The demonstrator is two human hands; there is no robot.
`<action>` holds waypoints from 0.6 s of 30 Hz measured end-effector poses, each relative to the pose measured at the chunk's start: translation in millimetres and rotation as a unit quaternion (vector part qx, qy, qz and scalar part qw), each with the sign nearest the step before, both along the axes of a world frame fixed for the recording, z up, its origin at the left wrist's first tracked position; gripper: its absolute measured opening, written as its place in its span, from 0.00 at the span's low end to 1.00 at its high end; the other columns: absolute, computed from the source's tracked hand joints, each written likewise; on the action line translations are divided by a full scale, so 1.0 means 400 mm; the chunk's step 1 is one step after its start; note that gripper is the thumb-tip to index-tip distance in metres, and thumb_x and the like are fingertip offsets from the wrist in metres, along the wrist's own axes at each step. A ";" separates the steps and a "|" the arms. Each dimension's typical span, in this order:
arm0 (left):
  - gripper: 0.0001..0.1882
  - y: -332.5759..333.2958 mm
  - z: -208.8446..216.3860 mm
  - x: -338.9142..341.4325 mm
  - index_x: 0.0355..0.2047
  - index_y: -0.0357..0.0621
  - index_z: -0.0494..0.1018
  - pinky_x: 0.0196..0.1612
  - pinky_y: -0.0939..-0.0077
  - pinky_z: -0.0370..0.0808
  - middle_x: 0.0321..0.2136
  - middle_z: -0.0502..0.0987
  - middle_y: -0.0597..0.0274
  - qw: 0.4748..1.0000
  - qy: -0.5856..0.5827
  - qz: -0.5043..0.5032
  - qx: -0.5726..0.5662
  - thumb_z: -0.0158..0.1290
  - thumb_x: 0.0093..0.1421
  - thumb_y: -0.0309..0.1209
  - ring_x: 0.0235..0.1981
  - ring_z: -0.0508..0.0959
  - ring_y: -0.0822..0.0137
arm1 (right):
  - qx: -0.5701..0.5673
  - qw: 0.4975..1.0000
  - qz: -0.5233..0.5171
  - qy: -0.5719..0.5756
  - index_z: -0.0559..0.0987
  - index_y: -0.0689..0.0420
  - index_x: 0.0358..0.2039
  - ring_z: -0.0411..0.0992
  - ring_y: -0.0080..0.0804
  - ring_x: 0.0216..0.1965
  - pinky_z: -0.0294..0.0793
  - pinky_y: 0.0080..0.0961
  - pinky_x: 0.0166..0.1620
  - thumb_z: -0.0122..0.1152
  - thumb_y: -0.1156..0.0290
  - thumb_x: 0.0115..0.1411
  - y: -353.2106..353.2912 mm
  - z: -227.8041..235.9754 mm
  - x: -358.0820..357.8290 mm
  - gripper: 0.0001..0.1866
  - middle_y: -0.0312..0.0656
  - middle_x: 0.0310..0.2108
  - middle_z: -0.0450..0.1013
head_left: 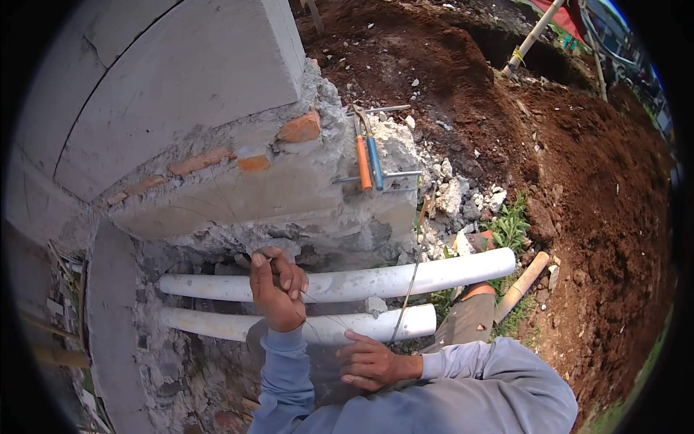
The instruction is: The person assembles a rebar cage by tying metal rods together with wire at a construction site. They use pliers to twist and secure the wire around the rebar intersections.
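Landmark: we are taking the upper pipe [434, 277], white and running sideways in front of us, as our mark.
Left hand: we are holding the left hand [280, 288] over the upper pipe, left of its middle; the grip is narrow, thumb and fingers pinching thin wire [316, 299].
Wire: its fine strands are showing beyond the upper pipe and also on our side of it, slanting rightward; their ends are too faint for us to trace.
Right hand: we are keeping the right hand [372, 362] on our side of the upper pipe, fingers half bent and a little apart; we are not managing to tell whether this grip is touching any wire.
Lower pipe: the lower pipe [408, 322], also white, is lying on our side of the upper pipe, carrying a small grey lump [376, 305].
Rod: a slender dark rod [413, 278] is slanting across the upper pipe.
Tool: hand pliers [369, 160], one handle orange, one blue, are lying on the broken masonry [303, 189] beyond the upper pipe.
Right side: a bamboo piece [522, 287] is lying near the upper pipe's right end; weeds [510, 226] are growing just beyond it.
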State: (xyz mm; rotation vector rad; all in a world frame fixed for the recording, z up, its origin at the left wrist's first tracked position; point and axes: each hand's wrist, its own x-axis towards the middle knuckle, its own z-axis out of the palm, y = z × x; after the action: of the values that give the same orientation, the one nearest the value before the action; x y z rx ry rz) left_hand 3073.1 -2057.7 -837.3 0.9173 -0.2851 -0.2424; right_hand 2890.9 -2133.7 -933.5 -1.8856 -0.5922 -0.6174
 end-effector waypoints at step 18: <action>0.17 0.251 -0.194 0.253 0.47 0.41 0.66 0.21 0.75 0.65 0.20 0.64 0.71 0.979 0.102 0.138 -0.111 0.45 0.67 0.41 0.18 0.64 0.75 | -0.101 0.977 -0.156 0.100 0.81 0.54 0.31 0.66 0.42 0.57 0.48 0.53 0.65 0.59 0.75 0.55 -0.059 -0.025 0.086 0.04 0.34 0.31 0.76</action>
State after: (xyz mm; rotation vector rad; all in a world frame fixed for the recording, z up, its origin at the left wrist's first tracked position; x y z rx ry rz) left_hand 3174.4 -1957.4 -915.0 0.6936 0.0078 -0.0446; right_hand 2925.2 -2157.4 -943.7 -2.2239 -0.2340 -0.5727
